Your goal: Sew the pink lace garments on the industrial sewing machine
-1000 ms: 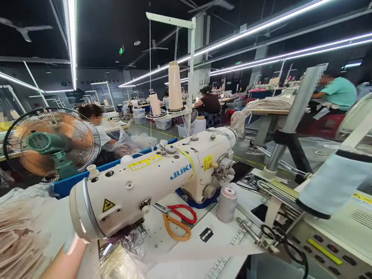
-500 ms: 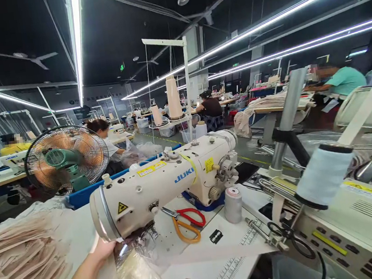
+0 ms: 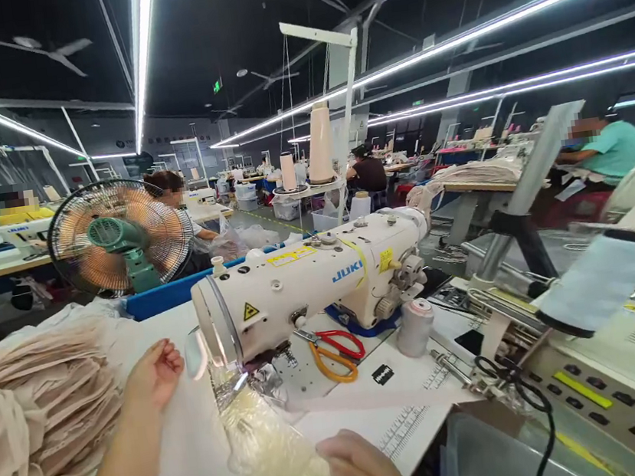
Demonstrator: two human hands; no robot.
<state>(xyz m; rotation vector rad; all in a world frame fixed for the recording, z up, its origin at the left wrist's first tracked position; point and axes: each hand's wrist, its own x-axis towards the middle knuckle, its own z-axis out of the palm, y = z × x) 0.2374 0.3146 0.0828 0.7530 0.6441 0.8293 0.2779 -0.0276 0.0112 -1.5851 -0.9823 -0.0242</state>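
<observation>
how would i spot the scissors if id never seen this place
Find the big white JUKI sewing machine in the middle. On the tabletop along its near side, left of the grey thread spool, lie the scissors. Nothing beside them has one red and one orange handle loop.

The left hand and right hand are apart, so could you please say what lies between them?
The head view shows white tabletop, then crumpled translucent plastic, between the left hand and right hand.
</observation>
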